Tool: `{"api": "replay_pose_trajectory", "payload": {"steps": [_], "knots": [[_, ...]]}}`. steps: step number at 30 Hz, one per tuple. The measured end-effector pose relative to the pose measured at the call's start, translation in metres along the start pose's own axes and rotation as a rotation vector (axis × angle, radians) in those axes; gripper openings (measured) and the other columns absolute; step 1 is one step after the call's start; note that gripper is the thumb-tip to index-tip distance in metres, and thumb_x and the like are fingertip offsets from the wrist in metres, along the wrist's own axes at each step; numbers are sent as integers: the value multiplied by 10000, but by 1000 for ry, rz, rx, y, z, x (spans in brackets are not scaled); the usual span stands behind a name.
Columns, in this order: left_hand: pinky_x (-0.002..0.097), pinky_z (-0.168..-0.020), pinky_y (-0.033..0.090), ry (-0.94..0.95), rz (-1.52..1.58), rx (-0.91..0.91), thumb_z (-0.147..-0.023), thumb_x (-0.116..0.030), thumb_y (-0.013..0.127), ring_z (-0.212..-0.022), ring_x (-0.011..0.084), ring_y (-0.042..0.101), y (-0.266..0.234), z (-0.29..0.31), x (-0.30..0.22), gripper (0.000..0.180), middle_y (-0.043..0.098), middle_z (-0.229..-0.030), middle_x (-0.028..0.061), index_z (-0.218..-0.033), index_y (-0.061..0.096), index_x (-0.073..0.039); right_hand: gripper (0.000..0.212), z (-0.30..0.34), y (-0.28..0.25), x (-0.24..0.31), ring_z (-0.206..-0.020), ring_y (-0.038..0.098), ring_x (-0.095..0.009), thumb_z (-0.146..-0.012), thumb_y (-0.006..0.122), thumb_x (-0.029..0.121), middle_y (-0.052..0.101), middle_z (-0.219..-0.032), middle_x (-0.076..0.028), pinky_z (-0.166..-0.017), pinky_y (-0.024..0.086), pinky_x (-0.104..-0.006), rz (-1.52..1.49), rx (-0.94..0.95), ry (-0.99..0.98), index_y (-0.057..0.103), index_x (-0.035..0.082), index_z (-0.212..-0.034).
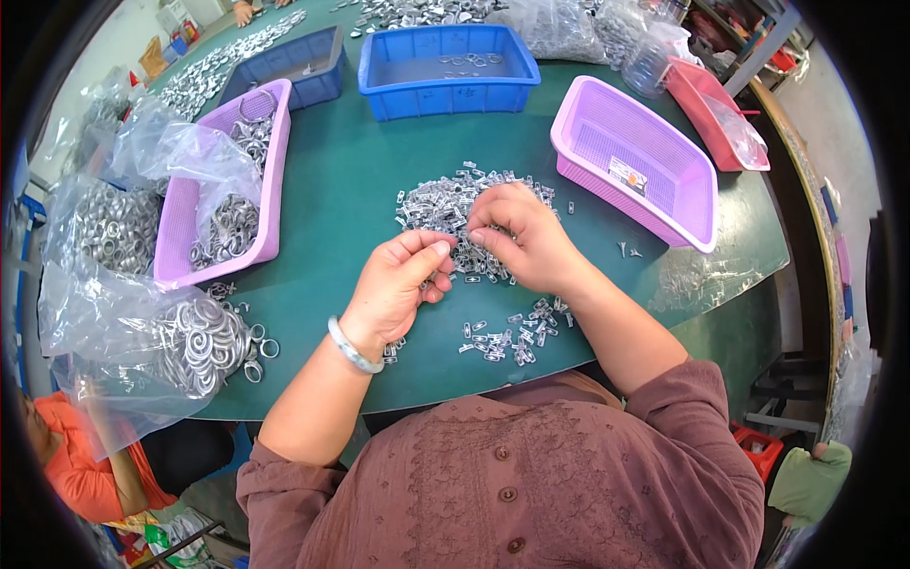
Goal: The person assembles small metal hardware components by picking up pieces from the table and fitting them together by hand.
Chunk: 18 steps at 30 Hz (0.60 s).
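Both hands are close together over a pile of small silver metal pieces (436, 204), each flat and oblong with a hole. My left hand (393, 283), with a pale bangle (353, 347) at its wrist, is closed, thumb pressed against the forefinger. Just to its right, my right hand (521, 237) is pinched at the pile's edge with its fingers bent down. Whatever lies between the fingertips of either hand is too small or hidden to make out. Nearer my body lies a smaller scatter of the same sort of pieces (512, 339), partly beside the right forearm.
At left, a purple basket (275, 190) holds metal rings, beside plastic bags and a heap of rings (204, 346). Blue bins (450, 100) stand at the back. On the right are another purple basket (654, 171) and a red tray (706, 104). Other people sit at both sides.
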<state>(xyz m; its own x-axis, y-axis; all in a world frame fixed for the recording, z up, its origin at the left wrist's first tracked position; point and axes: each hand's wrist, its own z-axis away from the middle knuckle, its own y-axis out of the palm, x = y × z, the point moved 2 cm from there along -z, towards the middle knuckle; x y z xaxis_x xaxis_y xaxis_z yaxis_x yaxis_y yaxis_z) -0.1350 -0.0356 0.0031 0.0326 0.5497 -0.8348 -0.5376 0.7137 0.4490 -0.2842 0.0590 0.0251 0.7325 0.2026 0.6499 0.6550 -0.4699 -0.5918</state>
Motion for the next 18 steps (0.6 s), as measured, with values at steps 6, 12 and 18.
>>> {"api": "replay_pose_trajectory", "payload": {"steps": [6,12,18], "knots": [[172,-457,373,-17,-1,2,-879,-165,535,-552,79,505,0,2,0,122,562,-698,9,-893,573,-50,44,1,6,12,-824,498,-257,-742,609,60,548,-810,-64,-761,394,-350,-71,17,-52,568,48,-754],[166,-444,358,-3,-1,-20,-879,-173,537,-532,72,490,1,3,-1,118,558,-678,3,-855,578,-65,49,5,6,6,-831,522,-250,-773,590,60,571,-848,-68,-747,422,-338,-191,-10,-12,596,29,-811],[164,-445,357,7,9,-21,-876,-173,543,-533,69,488,1,2,0,114,560,-681,4,-853,576,-66,65,5,2,5,-824,533,-245,-787,585,78,582,-838,-76,-745,427,-338,-190,23,21,605,16,-798]]}}
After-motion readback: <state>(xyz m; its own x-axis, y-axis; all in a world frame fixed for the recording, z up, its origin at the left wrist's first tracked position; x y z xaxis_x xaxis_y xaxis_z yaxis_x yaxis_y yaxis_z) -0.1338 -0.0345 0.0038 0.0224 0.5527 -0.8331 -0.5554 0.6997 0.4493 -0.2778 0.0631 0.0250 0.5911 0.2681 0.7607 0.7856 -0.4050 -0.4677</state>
